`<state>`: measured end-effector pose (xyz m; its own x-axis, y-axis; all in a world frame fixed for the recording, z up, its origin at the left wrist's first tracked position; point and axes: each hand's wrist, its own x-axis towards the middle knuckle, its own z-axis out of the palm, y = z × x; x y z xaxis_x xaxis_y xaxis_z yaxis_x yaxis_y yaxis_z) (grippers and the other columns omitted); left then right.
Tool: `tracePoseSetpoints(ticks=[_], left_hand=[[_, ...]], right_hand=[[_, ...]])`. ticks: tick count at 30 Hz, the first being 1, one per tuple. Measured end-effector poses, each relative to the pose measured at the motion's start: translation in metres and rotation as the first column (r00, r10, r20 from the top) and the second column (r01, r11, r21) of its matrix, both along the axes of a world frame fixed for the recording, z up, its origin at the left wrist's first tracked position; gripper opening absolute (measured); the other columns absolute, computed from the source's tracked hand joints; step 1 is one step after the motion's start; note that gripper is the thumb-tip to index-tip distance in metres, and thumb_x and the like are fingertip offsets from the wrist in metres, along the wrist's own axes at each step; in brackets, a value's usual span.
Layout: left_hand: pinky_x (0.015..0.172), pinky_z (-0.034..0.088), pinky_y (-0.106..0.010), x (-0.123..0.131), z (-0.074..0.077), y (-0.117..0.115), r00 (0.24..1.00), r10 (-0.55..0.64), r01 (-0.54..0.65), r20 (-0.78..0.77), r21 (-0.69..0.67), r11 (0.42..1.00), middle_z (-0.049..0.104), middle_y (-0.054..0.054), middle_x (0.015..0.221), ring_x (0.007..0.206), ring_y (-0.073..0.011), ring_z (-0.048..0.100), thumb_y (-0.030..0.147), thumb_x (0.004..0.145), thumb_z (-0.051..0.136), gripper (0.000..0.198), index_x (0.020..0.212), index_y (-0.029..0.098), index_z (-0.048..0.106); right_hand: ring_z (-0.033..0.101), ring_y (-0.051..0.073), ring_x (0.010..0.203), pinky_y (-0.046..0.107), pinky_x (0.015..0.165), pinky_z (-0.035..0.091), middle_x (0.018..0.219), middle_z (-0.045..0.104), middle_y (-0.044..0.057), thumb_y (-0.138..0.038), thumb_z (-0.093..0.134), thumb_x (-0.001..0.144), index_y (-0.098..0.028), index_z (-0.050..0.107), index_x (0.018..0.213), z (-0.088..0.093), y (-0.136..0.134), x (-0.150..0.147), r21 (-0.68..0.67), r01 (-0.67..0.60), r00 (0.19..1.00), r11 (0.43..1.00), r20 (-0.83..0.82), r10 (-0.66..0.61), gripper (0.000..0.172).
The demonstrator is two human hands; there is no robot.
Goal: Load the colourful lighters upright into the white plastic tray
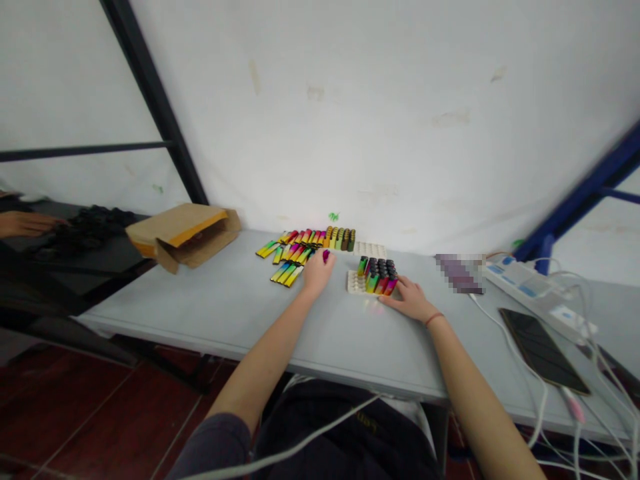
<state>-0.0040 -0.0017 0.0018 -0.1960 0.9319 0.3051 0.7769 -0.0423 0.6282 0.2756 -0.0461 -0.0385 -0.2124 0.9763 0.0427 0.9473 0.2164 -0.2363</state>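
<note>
At the left edge of the frame I see another person's hand [30,225] beside a heap of dark items [95,227], too dim for me to name. Next, left of centre, I have an open cardboard box [183,230] tilted on the table [200,307], its mouth toward the right. In the middle of the frame, slim shiny sticks [285,275] in yellow, green, red and pink lie in slanting rows, and at the back right of them stands a cluster of upright yellow and olive pieces [340,239].

My left hand [318,272] is just in front of these, its fingers closed around a magenta piece [326,256]. Farther right, close to the wall, I make out a pale tray [371,250]. In front of it sits a studded tray [355,283], where black-topped coloured pieces [383,273] stand upright toward the right; its left end shows bare.

My right hand [413,300] is at that tray's right end, thumb apart from the fingers along the front corner; I can't tell whether it grips. A reddish band [434,318] circles the wrist. On the right side of the frame lie a blurred-out purple rectangle [459,273], a white power strip [540,297], a dark phone [543,350] and white cables [515,347].
</note>
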Motion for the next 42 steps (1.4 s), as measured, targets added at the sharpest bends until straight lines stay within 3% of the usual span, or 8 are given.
tracePoseSetpoints(ticks=[7, 11, 18, 27, 31, 35, 39, 42], left_hand=[[0.074, 0.042, -0.026, 0.000, -0.007, 0.000, 0.984, -0.061, 0.052, 0.168, 0.060, 0.997, 0.073, -0.005, 0.084, 0.082, -0.0204, 0.066, 0.033, 0.096, 0.057, 0.020, 0.090, 0.020, 0.070], [0.072, 0.041, -0.026, 0.000, -0.009, 0.000, 0.988, -0.068, 0.061, 0.135, 0.052, 0.997, 0.071, -0.004, 0.079, 0.079, -0.0200, 0.065, 0.034, 0.096, 0.058, 0.021, 0.085, 0.020, 0.068], [0.076, 0.042, -0.028, 0.001, -0.003, 0.000, 0.995, -0.060, 0.057, 0.078, 0.042, 0.998, 0.074, -0.008, 0.090, 0.088, -0.0231, 0.068, 0.028, 0.098, 0.054, 0.017, 0.096, 0.019, 0.069], [0.080, 0.045, -0.028, 0.001, -0.010, 0.000, 0.966, -0.093, 0.077, 0.240, 0.075, 0.994, 0.071, -0.006, 0.086, 0.085, -0.0210, 0.067, 0.035, 0.099, 0.054, 0.022, 0.088, 0.020, 0.064], [0.080, 0.048, -0.029, -0.001, -0.015, 0.003, 0.945, -0.103, 0.081, 0.312, 0.083, 0.993, 0.068, -0.003, 0.085, 0.082, -0.0206, 0.066, 0.034, 0.092, 0.067, 0.021, 0.106, 0.019, 0.060], [0.086, 0.053, -0.034, 0.002, -0.019, 0.004, 0.907, -0.143, 0.100, 0.396, 0.128, 0.987, 0.068, -0.006, 0.099, 0.090, -0.0213, 0.067, 0.027, 0.097, 0.057, 0.026, 0.121, 0.021, 0.053], [0.105, 0.048, -0.041, 0.004, -0.018, 0.004, 0.938, -0.177, 0.107, 0.297, 0.238, 0.965, 0.065, -0.012, 0.112, 0.111, -0.0250, 0.063, 0.026, 0.096, 0.058, 0.020, 0.113, 0.019, 0.064], [0.107, 0.048, -0.041, 0.005, -0.014, 0.001, 0.939, -0.242, 0.167, 0.242, 0.296, 0.941, 0.065, -0.013, 0.113, 0.112, -0.0250, 0.062, 0.026, 0.097, 0.057, 0.020, 0.110, 0.017, 0.070]], right_hand=[[0.043, 0.032, 0.148, 0.051, 0.122, 0.032, 0.160, 0.048, 0.015, -0.064, 0.059, 0.094, -0.024, 0.055, 0.146, -0.002, 0.000, 0.002, 0.006, -0.007, 1.000, 1.000, -0.017, 0.007, 0.066], [0.043, 0.032, 0.149, 0.052, 0.122, 0.032, 0.160, 0.048, 0.015, -0.064, 0.059, 0.094, -0.023, 0.056, 0.145, -0.002, 0.001, 0.002, 0.005, -0.006, 1.000, 1.000, -0.023, 0.006, 0.065], [0.042, 0.033, 0.149, 0.052, 0.122, 0.032, 0.160, 0.047, 0.016, -0.063, 0.060, 0.093, -0.022, 0.059, 0.141, -0.002, 0.001, 0.002, 0.004, -0.007, 1.000, 1.000, -0.020, 0.007, 0.063], [0.041, 0.032, 0.150, 0.053, 0.123, 0.031, 0.161, 0.047, 0.016, -0.063, 0.058, 0.094, -0.021, 0.054, 0.146, 0.000, -0.001, 0.000, 0.000, -0.006, 1.000, 1.000, -0.021, 0.006, 0.067], [0.041, 0.032, 0.150, 0.054, 0.123, 0.031, 0.161, 0.047, 0.016, -0.063, 0.058, 0.094, -0.022, 0.056, 0.145, 0.001, -0.001, 0.000, -0.002, 0.002, 1.000, 1.000, -0.012, -0.002, 0.065], [0.043, 0.032, 0.149, 0.053, 0.122, 0.033, 0.160, 0.048, 0.016, -0.062, 0.059, 0.094, -0.022, 0.058, 0.142, 0.000, 0.000, 0.000, 0.007, -0.011, 1.000, 1.000, -0.014, 0.011, 0.062], [0.043, 0.032, 0.149, 0.053, 0.122, 0.032, 0.160, 0.048, 0.016, -0.061, 0.059, 0.094, -0.021, 0.055, 0.145, -0.001, 0.000, 0.000, 0.009, -0.002, 1.000, 1.000, -0.019, 0.003, 0.065], [0.042, 0.031, 0.149, 0.053, 0.123, 0.032, 0.160, 0.047, 0.017, -0.060, 0.059, 0.095, -0.020, 0.055, 0.146, -0.001, 0.000, 0.000, 0.007, 0.000, 1.000, 1.000, -0.018, 0.000, 0.065]])
